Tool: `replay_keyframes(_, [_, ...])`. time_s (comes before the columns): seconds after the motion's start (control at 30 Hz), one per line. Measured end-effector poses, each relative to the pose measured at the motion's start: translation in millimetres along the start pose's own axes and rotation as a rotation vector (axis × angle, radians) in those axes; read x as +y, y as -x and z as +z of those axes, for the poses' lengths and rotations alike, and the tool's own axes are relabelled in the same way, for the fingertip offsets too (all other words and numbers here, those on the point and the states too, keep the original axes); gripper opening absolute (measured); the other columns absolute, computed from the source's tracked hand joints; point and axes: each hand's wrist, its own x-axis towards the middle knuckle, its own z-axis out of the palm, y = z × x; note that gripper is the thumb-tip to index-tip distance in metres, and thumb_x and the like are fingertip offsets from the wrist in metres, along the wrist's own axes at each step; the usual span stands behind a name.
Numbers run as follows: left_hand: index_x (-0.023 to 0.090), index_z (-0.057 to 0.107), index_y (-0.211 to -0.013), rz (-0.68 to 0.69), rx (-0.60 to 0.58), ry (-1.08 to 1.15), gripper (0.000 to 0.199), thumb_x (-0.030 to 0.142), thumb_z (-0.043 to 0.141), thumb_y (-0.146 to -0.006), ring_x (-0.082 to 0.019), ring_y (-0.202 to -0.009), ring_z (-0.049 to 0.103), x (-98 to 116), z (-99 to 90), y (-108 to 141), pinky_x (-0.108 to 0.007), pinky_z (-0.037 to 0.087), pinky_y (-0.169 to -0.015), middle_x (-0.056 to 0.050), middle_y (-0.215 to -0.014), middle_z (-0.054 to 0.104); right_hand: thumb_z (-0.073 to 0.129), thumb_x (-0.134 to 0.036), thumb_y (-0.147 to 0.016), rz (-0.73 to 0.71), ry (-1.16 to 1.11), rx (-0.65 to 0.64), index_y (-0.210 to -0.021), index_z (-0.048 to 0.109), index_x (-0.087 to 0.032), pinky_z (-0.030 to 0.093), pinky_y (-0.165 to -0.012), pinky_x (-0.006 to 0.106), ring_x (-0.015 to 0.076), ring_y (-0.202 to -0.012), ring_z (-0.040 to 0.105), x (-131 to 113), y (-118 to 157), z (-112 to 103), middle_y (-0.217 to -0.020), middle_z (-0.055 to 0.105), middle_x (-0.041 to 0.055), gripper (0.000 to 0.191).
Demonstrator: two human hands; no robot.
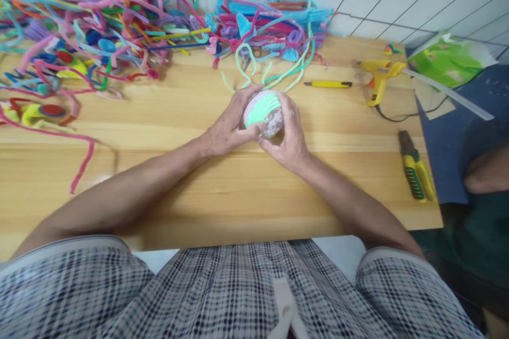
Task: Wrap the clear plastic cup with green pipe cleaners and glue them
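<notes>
A round ball [262, 108] wrapped in mint-green and pale lilac pipe cleaners is held above the middle of the wooden table. Part of its lower right side shows a greyish, crinkled surface. My left hand [234, 122] curls around its left side, thumb pressed on the front. Around the right side, my right hand [290, 135] grips it with the thumb near the bottom. Both hands are closed on the ball; the fingers behind it are partly hidden. Just beyond it, loose mint-green pipe cleaners [294, 77] curve over the table.
Piles of coloured pipe cleaners [131, 32] cover the back left. A yellow utility knife [328, 84], a yellow glue gun [379, 77] with its cord, and green-yellow pliers [415, 167] lie to the right. Another person's arm [489, 169] is at the far right, beyond the table [238, 196] edge.
</notes>
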Motion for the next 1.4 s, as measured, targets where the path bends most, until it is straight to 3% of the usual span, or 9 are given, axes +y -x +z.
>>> replay_keyframes(0.47, [0.035, 0.039, -0.173, -0.012, 0.011, -0.002, 0.093, 0.084, 0.068, -0.101, -0.042, -0.16, 0.055, -2.0, 4.5, 5.8, -0.064, 0.046, -0.139, -0.016, -0.174, 0.053, 0.083, -0.065, -0.094, 0.038, -0.023, -0.042, -0.18, 0.032, -0.032, 0.039, -0.14, 0.08, 0.0458, -0.172, 0.045, -1.0, 0.2, -1.7, -0.179, 0.051, 0.0186, 0.105])
replay_keyframes(0.93, [0.033, 0.034, -0.177, 0.045, 0.004, -0.034, 0.094, 0.079, 0.07, -0.103, -0.043, -0.164, 0.051, -13.5, 2.9, 9.4, -0.066, 0.042, -0.141, -0.017, -0.177, 0.049, 0.066, -0.061, -0.109, -0.049, -0.031, -0.063, -0.186, 0.01, -0.031, 0.038, -0.143, 0.075, 0.0431, -0.174, 0.04, -5.1, 0.6, -4.7, -0.184, 0.044, 0.0174, 0.099])
replay_keyframes(1.4, [0.037, 0.032, -0.179, 0.066, -0.022, -0.067, 0.091, 0.077, 0.067, -0.105, -0.043, -0.161, 0.054, 0.8, 0.4, 7.5, -0.066, 0.047, -0.138, -0.015, -0.174, 0.053, 0.071, -0.057, -0.107, -0.019, -0.059, -0.08, -0.187, 0.006, -0.035, 0.037, -0.142, 0.079, 0.0468, -0.175, 0.039, -6.7, 6.1, -8.8, -0.186, 0.041, 0.0159, 0.105])
